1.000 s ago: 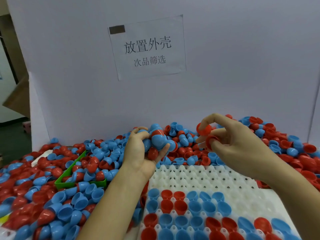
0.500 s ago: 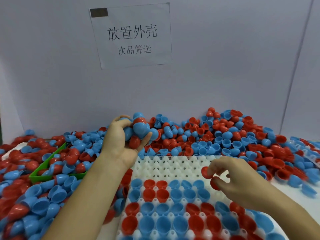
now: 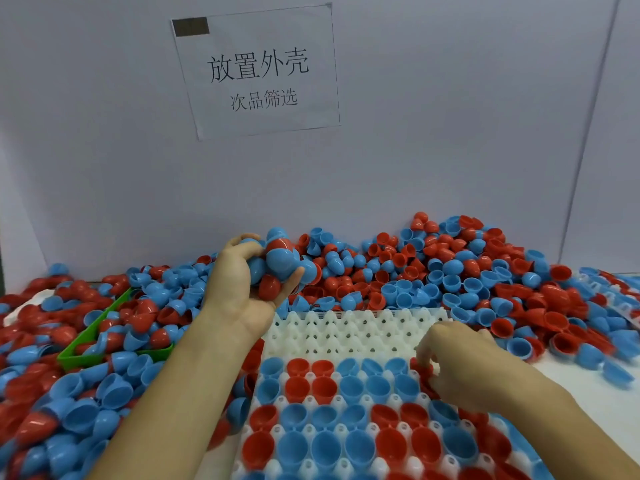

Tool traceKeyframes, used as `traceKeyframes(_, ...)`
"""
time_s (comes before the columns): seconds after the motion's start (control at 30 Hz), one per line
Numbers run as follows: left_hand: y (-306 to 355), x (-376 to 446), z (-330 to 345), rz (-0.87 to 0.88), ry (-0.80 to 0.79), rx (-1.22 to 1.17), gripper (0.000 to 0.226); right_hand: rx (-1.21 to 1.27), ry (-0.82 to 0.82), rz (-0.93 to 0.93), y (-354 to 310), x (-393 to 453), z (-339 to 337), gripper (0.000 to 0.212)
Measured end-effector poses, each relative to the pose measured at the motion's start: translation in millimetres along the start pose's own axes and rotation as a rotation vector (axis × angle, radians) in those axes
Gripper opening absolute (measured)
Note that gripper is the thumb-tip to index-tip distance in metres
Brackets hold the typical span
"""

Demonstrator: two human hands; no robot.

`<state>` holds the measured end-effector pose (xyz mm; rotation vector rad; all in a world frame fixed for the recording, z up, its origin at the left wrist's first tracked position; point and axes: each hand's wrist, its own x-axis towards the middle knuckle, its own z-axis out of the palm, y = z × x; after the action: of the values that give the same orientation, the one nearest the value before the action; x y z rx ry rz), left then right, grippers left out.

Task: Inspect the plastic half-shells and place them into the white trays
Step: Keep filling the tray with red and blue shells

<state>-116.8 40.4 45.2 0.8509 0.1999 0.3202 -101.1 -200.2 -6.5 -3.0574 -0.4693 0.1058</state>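
Our left hand clutches a heaped bunch of half-shells that may spill, while our right hand pinches red shells over the white tray.

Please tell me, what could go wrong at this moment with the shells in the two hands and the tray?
1. The left hand grips a heaped handful of shells above the white tray; one could slip out and fall among the sorted rows.
2. The right hand presses a red shell down at the end of a filled row; it might seat tilted or nudge its blue neighbour.
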Motion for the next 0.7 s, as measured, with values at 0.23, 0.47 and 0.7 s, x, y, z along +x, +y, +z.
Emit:
traceKeyframes(0.23, 2, 1, 0, 0.014, 0.012, -0.004, 0.019, -0.004, -0.174, -0.019, -1, 15, -25, 0.022)
traceKeyframes(0.47, 2, 1, -2, 0.018, 0.018, -0.012, 0.018, 0.054, -0.205, -0.065, 2, 28, -26, 0.010)
traceKeyframes(0.7, 3, 1, -1, 0.023, 0.030, -0.019, 0.021, 0.114, -0.057, -0.203, -1, 29, -33, 0.010)
